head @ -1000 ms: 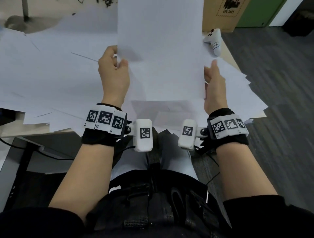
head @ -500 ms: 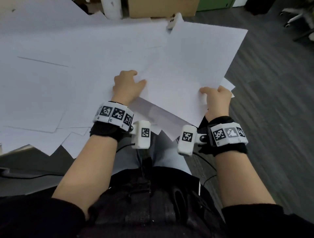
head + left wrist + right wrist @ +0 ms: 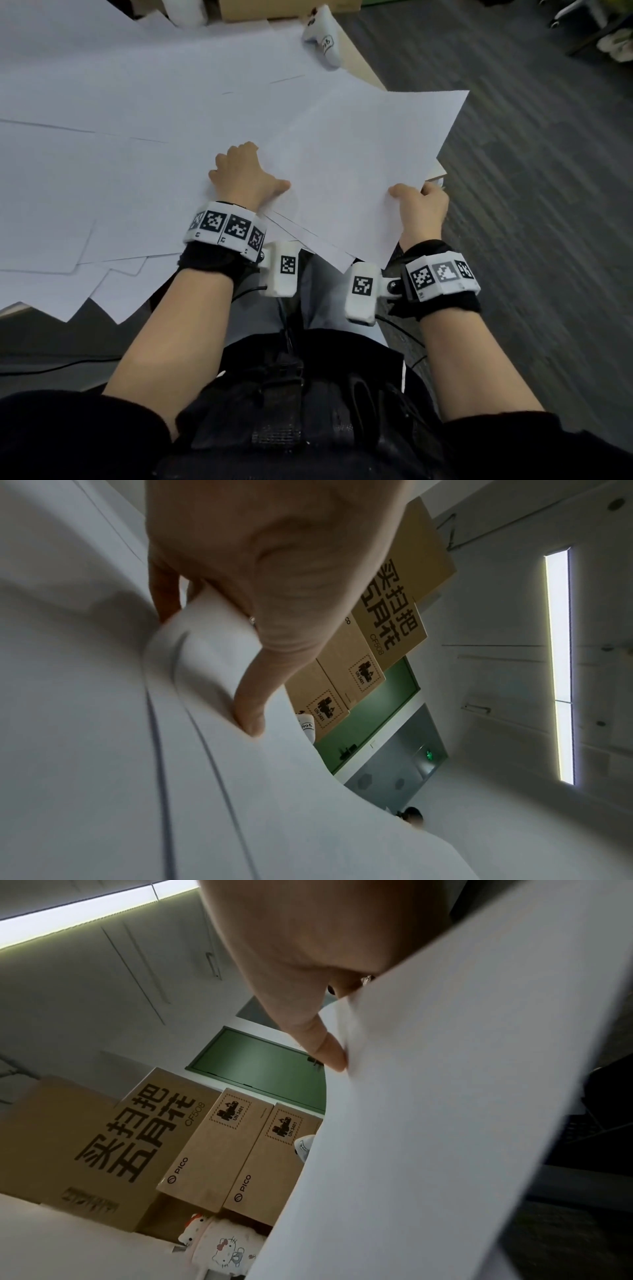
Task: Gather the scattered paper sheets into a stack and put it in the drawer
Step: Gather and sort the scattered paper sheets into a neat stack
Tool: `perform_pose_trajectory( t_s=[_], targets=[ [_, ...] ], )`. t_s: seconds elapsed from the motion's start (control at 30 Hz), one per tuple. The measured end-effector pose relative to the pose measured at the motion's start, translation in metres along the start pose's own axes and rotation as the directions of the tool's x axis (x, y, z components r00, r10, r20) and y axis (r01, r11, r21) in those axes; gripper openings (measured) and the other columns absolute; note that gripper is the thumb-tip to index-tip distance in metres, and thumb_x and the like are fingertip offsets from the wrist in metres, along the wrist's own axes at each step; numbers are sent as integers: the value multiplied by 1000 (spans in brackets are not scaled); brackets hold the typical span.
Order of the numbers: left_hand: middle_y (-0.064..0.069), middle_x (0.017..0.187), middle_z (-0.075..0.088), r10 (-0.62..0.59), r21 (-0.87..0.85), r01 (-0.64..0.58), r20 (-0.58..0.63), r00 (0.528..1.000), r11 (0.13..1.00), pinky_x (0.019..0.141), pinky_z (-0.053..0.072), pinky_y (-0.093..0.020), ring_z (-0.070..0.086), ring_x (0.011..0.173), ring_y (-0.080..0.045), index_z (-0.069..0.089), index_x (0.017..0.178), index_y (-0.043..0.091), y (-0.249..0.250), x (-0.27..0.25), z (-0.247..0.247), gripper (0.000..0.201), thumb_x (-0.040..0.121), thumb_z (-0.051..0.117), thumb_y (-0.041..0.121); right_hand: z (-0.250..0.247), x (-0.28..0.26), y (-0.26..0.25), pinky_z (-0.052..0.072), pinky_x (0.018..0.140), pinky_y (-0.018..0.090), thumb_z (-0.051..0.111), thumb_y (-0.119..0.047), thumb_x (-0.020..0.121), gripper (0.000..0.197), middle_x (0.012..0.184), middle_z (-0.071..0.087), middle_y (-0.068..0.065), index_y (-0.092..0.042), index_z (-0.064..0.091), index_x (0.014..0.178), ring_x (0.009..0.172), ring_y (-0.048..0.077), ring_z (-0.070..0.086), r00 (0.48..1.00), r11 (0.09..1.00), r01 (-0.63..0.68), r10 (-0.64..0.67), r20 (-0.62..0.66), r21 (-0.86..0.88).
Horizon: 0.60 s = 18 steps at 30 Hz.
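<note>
A thin stack of white paper sheets [image 3: 356, 164] lies tilted over the table's near right corner, its far corner pointing out over the floor. My left hand [image 3: 245, 174] grips the stack's left edge, thumb on top and fingers curled under [image 3: 246, 696]. My right hand [image 3: 419, 205] pinches the near right edge of the same stack [image 3: 445, 1096], thumb on top. Many loose white sheets [image 3: 120, 154] cover the table to the left, overlapping each other and hanging over the front edge. No drawer is in view.
A white controller [image 3: 323, 42] lies at the table's far right corner. Cardboard boxes [image 3: 154, 1137] and a white cartoon-cat mug [image 3: 222, 1250] stand behind the table. Dark floor [image 3: 531, 205] lies to the right. My lap sits below the table's front edge.
The stack was held upright in both hands a second ago; it has come down flat and turned towards the right. Both hands have kept their hold on its edges.
</note>
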State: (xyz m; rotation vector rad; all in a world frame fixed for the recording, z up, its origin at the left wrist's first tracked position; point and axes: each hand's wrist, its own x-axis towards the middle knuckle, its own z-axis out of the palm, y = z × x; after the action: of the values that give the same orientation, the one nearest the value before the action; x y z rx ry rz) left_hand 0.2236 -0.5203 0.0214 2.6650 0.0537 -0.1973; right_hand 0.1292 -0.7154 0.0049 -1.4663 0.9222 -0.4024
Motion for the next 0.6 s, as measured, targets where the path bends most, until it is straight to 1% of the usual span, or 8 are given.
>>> perform_pose_trajectory(
  t_s=[0.07,0.13,0.23,0.3,0.4,0.47,0.5,0.6],
  targets=[
    [-12,131,54,41,-133,-45,-29,999,990,95,39,-35,48,123,-30,52,127,6,-1,1,0,56,79,73,27,-3,0,0,52,73,40,66,-13,61,14,81,61,15,-10,52,62,71,22,54,1000,1000,-10,10,17,-1],
    [-12,121,60,53,-293,-63,-41,998,954,93,45,-36,55,114,-30,60,115,5,-5,1,0,43,77,74,22,-4,2,0,53,76,40,66,-5,68,14,77,61,8,-11,54,64,72,23,57,1000,1000,-11,10,14,14],
    [-8,100,66,46,-536,-59,-38,998,842,89,53,-43,63,102,-31,61,89,12,-8,-2,-4,18,76,75,14,-1,4,-3,54,82,39,64,2,73,20,85,63,3,-14,56,79,85,25,62,1000,997,13,-14,10,76],
    [-7,96,67,42,-651,-58,-40,998,757,88,55,-43,66,97,-29,59,79,19,-8,-6,-8,19,77,75,10,1,2,-6,52,79,32,62,7,76,31,89,59,-2,-10,53,100,88,19,61,999,990,37,-40,18,136],
    [-2,94,68,48,-800,-62,-42,998,597,86,57,-37,67,89,-19,60,82,20,-11,-11,-15,20,80,74,7,7,-4,-11,51,71,20,59,11,78,50,93,57,-5,-6,43,122,83,9,59,995,974,72,-84,49,215],
    [-1,94,68,56,-851,-77,-55,997,519,83,57,-32,67,85,-14,60,88,17,-15,-13,-20,18,81,74,8,11,-7,-17,50,65,13,61,10,79,49,94,59,-5,-2,45,124,81,6,60,991,965,97,-118,69,244],
    [-1,94,68,56,-864,-87,-69,996,496,82,57,-31,66,85,-14,60,89,16,-17,-15,-23,19,81,74,8,14,-9,-20,50,65,12,62,9,80,45,93,61,-3,0,49,121,81,7,61,987,962,115,-139,84,249],
    [0,93,67,44,-857,-128,-122,992,499,79,57,-29,65,84,-13,58,87,18,-27,-17,-32,22,79,76,8,24,-15,-28,54,75,25,58,12,81,24,90,66,3,-6,61,97,84,17,65,958,944,173,-228,174,281]
  ],
)
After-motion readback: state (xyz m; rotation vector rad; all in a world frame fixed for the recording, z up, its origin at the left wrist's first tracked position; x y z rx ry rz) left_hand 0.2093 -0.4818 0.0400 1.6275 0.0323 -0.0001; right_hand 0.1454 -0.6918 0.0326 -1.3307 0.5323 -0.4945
